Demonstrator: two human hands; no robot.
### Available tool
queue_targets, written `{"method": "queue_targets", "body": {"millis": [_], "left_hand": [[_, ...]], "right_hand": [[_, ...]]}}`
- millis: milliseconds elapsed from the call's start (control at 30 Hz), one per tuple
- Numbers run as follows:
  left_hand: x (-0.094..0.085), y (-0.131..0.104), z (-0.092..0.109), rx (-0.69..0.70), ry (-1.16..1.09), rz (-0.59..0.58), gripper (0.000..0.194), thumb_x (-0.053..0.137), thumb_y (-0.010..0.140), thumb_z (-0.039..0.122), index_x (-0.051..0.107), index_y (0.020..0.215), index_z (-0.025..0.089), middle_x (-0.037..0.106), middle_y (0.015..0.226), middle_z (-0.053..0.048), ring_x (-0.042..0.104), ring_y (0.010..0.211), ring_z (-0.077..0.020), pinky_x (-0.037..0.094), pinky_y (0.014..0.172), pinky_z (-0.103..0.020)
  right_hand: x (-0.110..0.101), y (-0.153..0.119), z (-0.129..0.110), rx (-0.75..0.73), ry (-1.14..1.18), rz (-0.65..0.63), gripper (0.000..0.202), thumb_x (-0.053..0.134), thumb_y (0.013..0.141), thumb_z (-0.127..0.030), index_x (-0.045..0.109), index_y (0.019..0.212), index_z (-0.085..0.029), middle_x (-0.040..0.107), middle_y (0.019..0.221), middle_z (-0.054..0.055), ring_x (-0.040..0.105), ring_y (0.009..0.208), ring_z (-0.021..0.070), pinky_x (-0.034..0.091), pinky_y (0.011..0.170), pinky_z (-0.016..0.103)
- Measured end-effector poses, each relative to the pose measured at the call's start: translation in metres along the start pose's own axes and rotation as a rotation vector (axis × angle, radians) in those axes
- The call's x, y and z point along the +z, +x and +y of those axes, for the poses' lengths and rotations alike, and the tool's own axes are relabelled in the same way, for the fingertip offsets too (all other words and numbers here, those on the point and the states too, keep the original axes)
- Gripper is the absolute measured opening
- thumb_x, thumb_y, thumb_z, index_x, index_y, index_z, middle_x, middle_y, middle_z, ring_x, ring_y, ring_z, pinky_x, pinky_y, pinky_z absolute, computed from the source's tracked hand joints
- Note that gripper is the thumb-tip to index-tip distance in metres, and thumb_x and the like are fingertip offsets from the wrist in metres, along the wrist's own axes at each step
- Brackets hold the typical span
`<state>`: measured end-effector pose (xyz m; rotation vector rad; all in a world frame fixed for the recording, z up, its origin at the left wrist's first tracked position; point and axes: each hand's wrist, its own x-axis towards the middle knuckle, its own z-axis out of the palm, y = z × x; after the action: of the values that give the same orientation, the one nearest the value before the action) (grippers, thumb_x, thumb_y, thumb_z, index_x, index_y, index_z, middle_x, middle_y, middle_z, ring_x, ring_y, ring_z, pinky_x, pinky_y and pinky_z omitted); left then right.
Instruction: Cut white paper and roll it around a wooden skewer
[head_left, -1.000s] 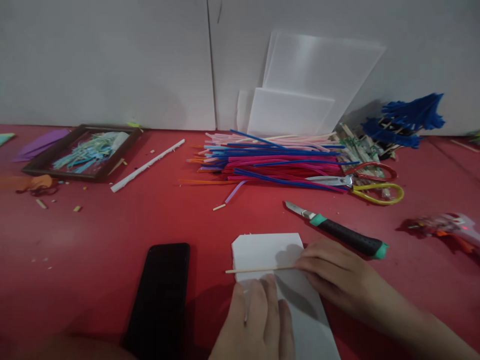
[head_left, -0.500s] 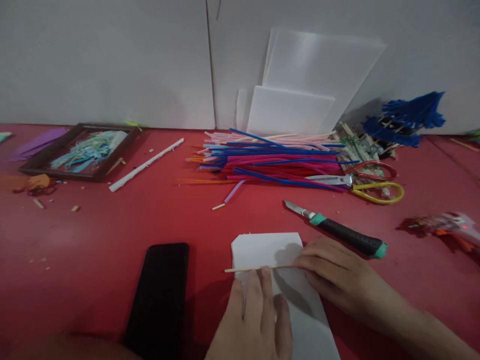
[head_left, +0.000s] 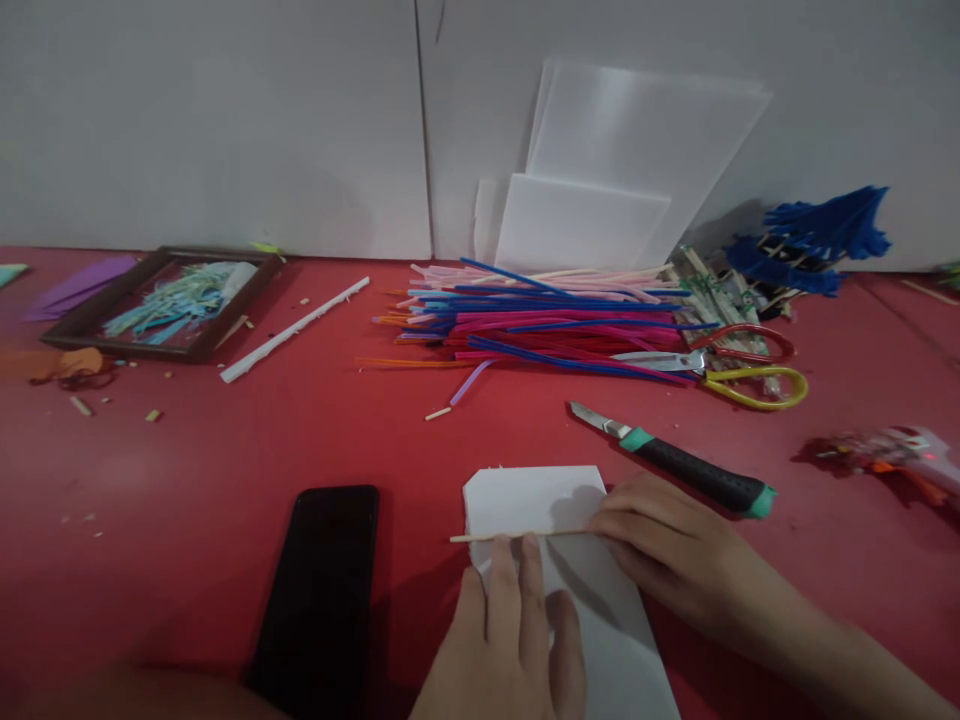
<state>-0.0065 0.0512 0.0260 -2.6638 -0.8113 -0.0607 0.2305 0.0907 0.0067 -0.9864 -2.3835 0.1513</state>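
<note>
A thin wooden stick (head_left: 466,539) lies across a white board (head_left: 536,495), its left end past the board's edge. My left hand (head_left: 514,630) rests on the board with fingers apart, two fingertips touching the stick from below. My right hand (head_left: 667,550) has its fingers closed together round the stick's right end, which they hide. A craft knife (head_left: 690,468) with a black and green handle lies behind my right hand. To the left of my left hand is a black phone (head_left: 319,590).
Behind are coloured pipe cleaners (head_left: 555,315), scissors (head_left: 765,385), a white roll (head_left: 296,330) and a dark frame (head_left: 120,350) with paper shreds. White sheets (head_left: 645,120) lean on the wall. Blue decorations (head_left: 825,230) stand back right; a glue gun (head_left: 915,450) lies at the right.
The fingers of my left hand have shifted slightly on the board and stick. My right hand keeps its place, and the view has moved very little.
</note>
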Motion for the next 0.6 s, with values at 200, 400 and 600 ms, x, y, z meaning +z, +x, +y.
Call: {"method": "queue_targets", "body": {"millis": [200,400,600], "left_hand": [[-0.0002,-0.0003,-0.0006,0.006,0.006,0.01,0.028,0.044,0.1,0.029,0.065,0.12,0.026,0.07,0.122,-0.009,0.064,0.109,-0.0277,0.043,0.081,-0.039],[0.0015,-0.0011,0.0014,0.003,0.018,0.029,0.027,0.045,0.1,0.029,0.065,0.117,0.024,0.072,0.118,-0.009,0.065,0.108,-0.0264,0.041,0.084,-0.039],[0.0043,-0.0033,0.0028,0.024,0.009,0.023,0.028,0.052,0.097,0.031,0.063,0.121,0.023,0.07,0.12,-0.011,0.061,0.111,-0.0264,0.039,0.089,-0.04]], "right_hand": [[-0.0009,0.0002,0.0001,0.011,0.019,-0.006,0.017,0.045,0.098,-0.012,0.061,0.1,-0.019,0.068,0.087,0.005,0.064,0.08,0.0167,0.056,0.074,0.028],[-0.0002,0.0007,-0.0003,0.011,0.021,-0.011,0.017,0.046,0.097,-0.012,0.061,0.099,-0.019,0.068,0.086,0.005,0.064,0.081,0.0169,0.056,0.074,0.029],[-0.0001,-0.0012,0.0013,0.009,0.03,-0.014,0.016,0.045,0.098,-0.013,0.06,0.101,-0.02,0.068,0.088,0.005,0.063,0.083,0.0165,0.055,0.076,0.029]]}}
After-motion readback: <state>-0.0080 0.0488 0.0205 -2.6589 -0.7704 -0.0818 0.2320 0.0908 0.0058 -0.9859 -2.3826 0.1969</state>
